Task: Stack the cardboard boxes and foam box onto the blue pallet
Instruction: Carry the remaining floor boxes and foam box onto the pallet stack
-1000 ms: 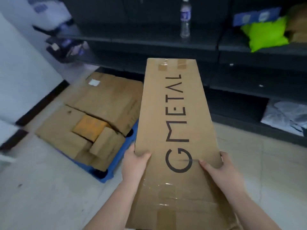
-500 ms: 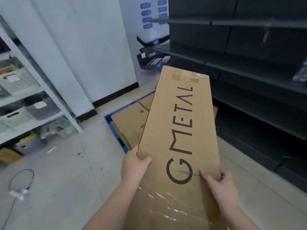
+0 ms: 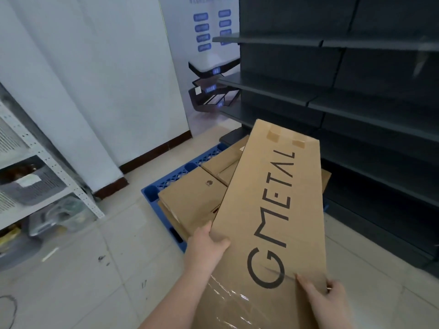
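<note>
Long box (image 3: pixel 273 210) is gripped at both edges by left hand (image 3: pixel 204 248) and right hand (image 3: pixel 325 298), fingers closed, for balance. It is aimed over stacked boxes (image 3: pixel 192 200) on pallet (image 3: pixel 164 184); contact possibly not yet made.

1. Left hand (image 3: pixel 204 248): bare, no glove, no ring or watch in view.
2. Left forearm (image 3: pixel 175 298): bare to the frame's lower edge; no sleeve visible.
3. Right hand (image 3: pixel 325 298): bare, with a thin ring (image 3: pixel 329 288) on one finger.
4. Right wrist: uncovered, no sleeve or band in view.
</note>
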`<control>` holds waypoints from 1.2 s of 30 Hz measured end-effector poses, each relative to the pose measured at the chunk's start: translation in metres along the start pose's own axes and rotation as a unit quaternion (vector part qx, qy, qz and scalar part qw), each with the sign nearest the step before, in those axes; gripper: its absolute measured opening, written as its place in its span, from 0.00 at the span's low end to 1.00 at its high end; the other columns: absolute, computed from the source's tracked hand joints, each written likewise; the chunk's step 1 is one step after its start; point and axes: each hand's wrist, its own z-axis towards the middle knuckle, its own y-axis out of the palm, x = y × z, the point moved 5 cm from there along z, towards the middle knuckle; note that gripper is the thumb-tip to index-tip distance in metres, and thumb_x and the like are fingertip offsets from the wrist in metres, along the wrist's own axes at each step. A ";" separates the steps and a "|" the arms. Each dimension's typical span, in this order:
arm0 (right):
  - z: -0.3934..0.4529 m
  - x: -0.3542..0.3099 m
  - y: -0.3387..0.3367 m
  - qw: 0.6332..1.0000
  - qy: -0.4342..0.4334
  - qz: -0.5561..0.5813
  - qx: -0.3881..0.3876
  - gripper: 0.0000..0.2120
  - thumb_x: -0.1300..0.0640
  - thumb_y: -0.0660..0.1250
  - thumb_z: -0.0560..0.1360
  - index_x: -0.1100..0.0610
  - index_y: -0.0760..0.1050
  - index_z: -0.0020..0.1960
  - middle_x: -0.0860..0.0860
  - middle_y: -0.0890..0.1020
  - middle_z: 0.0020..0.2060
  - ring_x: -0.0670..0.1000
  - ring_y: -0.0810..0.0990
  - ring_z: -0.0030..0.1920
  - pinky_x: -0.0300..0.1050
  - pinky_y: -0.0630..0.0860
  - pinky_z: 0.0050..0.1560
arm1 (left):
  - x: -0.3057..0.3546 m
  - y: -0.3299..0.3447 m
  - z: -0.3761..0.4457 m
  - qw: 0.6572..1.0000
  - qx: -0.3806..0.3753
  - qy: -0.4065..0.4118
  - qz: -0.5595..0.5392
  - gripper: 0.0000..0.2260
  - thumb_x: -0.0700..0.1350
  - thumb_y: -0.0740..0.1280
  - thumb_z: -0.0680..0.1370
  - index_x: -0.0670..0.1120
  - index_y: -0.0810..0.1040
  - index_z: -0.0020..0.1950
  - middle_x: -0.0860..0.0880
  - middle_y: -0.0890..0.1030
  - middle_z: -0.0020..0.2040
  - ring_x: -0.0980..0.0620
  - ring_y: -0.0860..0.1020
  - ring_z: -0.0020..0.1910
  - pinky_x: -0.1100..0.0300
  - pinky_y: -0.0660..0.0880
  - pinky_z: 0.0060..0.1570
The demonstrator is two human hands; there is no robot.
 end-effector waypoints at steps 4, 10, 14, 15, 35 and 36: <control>0.040 -0.038 0.044 0.999 0.030 0.036 0.018 0.25 0.52 0.77 0.65 0.63 0.68 0.50 0.60 0.75 0.47 0.58 0.73 0.45 0.49 0.70 0.45 | 0.021 0.000 0.084 0.999 -0.020 0.006 0.023 0.15 0.57 0.67 0.65 0.58 0.76 0.51 0.55 0.79 0.50 0.52 0.76 0.53 0.50 0.76 0.52; 0.099 -0.093 0.101 0.993 0.069 0.071 0.069 0.24 0.58 0.78 0.65 0.66 0.68 0.51 0.61 0.75 0.47 0.60 0.73 0.47 0.50 0.69 0.47 | 0.052 0.007 0.210 0.995 -0.080 0.015 0.050 0.10 0.54 0.68 0.65 0.61 0.75 0.45 0.60 0.80 0.43 0.60 0.78 0.43 0.56 0.78 0.47; 0.138 -0.113 0.135 0.986 0.079 0.066 0.130 0.24 0.57 0.78 0.64 0.65 0.69 0.50 0.62 0.76 0.47 0.58 0.73 0.44 0.49 0.69 0.46 | 0.053 0.022 0.289 0.990 -0.131 0.016 0.039 0.10 0.52 0.69 0.65 0.64 0.72 0.41 0.64 0.79 0.39 0.64 0.77 0.40 0.62 0.77 0.42; 0.149 -0.115 0.144 0.984 0.079 0.062 0.147 0.24 0.58 0.78 0.64 0.65 0.69 0.51 0.62 0.77 0.47 0.58 0.73 0.44 0.49 0.69 0.47 | 0.050 0.028 0.309 0.988 -0.150 0.012 0.034 0.12 0.51 0.69 0.65 0.64 0.74 0.45 0.65 0.78 0.38 0.65 0.76 0.40 0.63 0.76 0.42; 0.242 -0.067 0.332 0.944 0.220 -0.222 0.108 0.58 0.45 0.75 0.63 0.51 0.37 0.76 0.55 0.61 0.71 0.59 0.69 0.66 0.56 0.72 0.64 | -0.129 0.089 0.492 0.872 -0.401 0.043 0.278 0.40 0.49 0.67 0.76 0.58 0.41 0.76 0.52 0.70 0.71 0.52 0.77 0.59 0.69 0.72 0.41; 0.235 -0.070 0.332 0.936 0.238 -0.239 0.099 0.57 0.45 0.75 0.63 0.52 0.38 0.76 0.55 0.61 0.71 0.58 0.68 0.67 0.55 0.72 0.64 | -0.128 0.088 0.491 0.863 -0.416 0.041 0.283 0.41 0.49 0.67 0.76 0.57 0.40 0.76 0.53 0.68 0.72 0.52 0.76 0.61 0.68 0.71 0.45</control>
